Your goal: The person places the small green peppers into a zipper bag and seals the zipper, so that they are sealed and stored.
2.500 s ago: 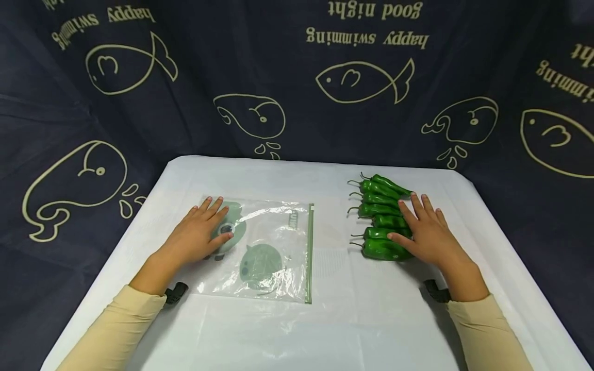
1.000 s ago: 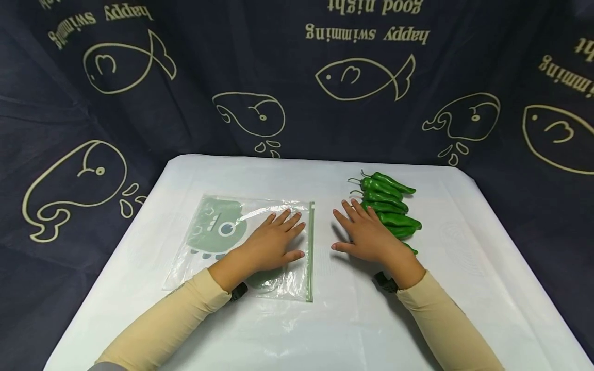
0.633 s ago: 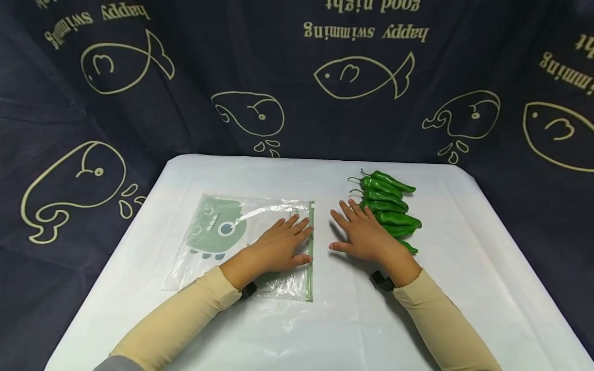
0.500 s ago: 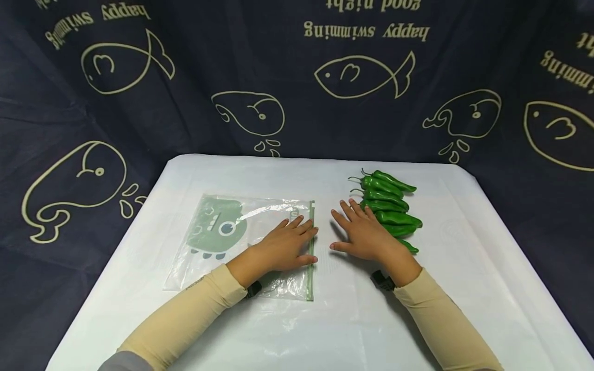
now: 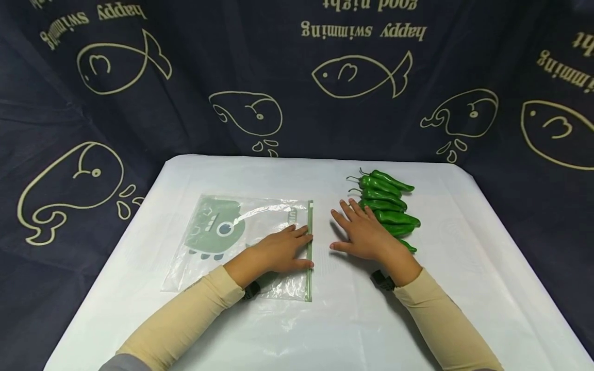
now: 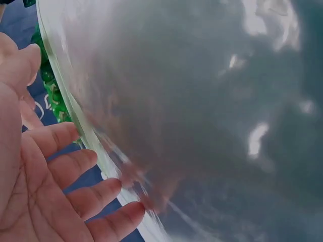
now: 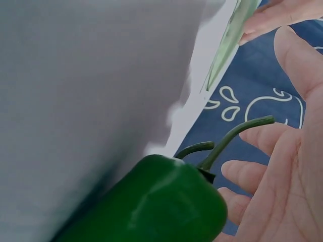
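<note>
A clear zip bag (image 5: pixel 215 226) with a green monster print lies flat on the white table, its green zip strip (image 5: pixel 309 288) on the right side. My left hand (image 5: pixel 280 251) is spread over the bag's right part, fingertips at the zip strip. In the left wrist view the left fingers (image 6: pixel 113 222) reach toward the bag's edge without gripping it. Several green peppers (image 5: pixel 394 218) lie in a row further right, stems to the left. My right hand (image 5: pixel 364 234) is spread at their stem side, hiding some stems. A pepper (image 7: pixel 166 201) looms close in the right wrist view.
A white cloth covers the table (image 5: pixel 334 319). Behind it and at its sides hangs a dark blue curtain (image 5: pixel 297 129) printed with fish and whales. Each wrist wears a black camera (image 5: pixel 382 281). A strip of table separates bag and peppers.
My left hand has slid right across the bag to its zip edge. My right hand has shifted left from the peppers' tips to their stem side. Bag and peppers stay put.
</note>
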The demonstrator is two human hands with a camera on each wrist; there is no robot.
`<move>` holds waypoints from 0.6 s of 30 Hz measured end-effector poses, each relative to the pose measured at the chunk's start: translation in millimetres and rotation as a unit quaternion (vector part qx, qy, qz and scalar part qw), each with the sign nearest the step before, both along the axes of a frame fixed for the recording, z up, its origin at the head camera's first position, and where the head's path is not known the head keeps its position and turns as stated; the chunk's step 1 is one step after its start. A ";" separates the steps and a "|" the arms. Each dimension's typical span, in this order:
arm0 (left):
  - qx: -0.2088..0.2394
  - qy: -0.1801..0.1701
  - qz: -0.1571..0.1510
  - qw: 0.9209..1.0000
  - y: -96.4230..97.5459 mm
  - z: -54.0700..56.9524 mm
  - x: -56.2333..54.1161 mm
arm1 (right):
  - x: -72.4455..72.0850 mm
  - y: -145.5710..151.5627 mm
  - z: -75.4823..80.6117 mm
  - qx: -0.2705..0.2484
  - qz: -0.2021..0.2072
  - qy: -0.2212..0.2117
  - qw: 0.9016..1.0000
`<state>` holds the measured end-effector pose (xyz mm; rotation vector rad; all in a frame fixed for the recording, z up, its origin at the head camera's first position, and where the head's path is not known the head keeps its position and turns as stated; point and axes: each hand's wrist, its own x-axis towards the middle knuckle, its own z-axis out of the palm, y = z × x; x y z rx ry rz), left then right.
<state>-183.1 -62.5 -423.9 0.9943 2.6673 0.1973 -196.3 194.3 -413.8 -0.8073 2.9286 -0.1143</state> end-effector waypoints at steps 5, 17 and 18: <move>0.007 -0.004 0.001 1.000 -3.8 -0.7 -1.7 | 0.5 -4.1 1.5 0.000 0.006 0.000 1.000; -0.009 0.000 0.016 1.000 -3.2 -2.0 -4.3 | -1.1 -23.4 -0.8 -0.017 0.036 -0.018 0.999; -0.010 0.001 0.015 1.000 -2.9 -2.2 -4.3 | -1.9 -24.9 -2.1 -0.016 0.037 -0.020 0.999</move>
